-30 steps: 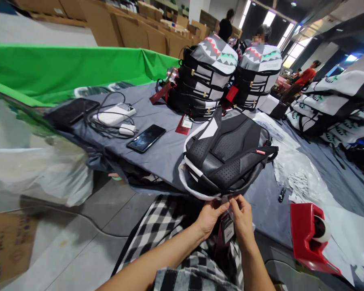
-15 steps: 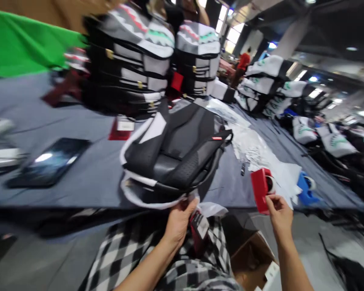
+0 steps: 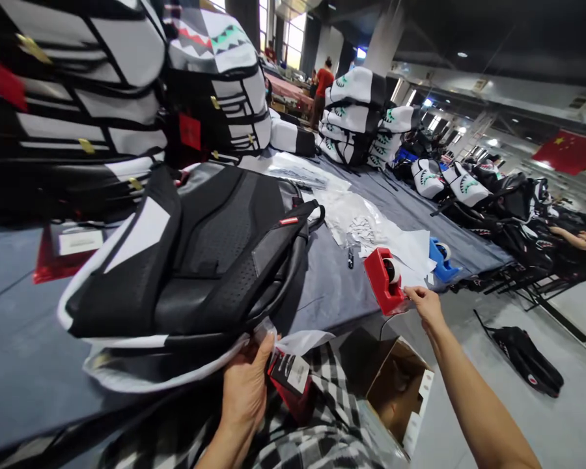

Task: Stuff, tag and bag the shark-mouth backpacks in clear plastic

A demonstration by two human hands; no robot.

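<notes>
Left grip (image 3: 247, 391) clamps the lower edge of the black-and-white padded backpack (image 3: 195, 260) on the grey bench (image 3: 332, 293). Right grip (image 3: 424, 303) touches the red tape dispenser (image 3: 381, 281); its closure cannot be told. Open brown cardboard box (image 3: 395, 384): contents indiscernible

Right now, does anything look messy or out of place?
The black-and-white backpack hangs over the edge of the grey table, held by the left hand. Crumpled clear plastic bags lie scattered behind the red tape dispenser.

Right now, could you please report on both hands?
Left hand gripping lower edge of black backpack, hang tag beside. Right hand touching red tape dispenser. Nothing blocking.
</notes>
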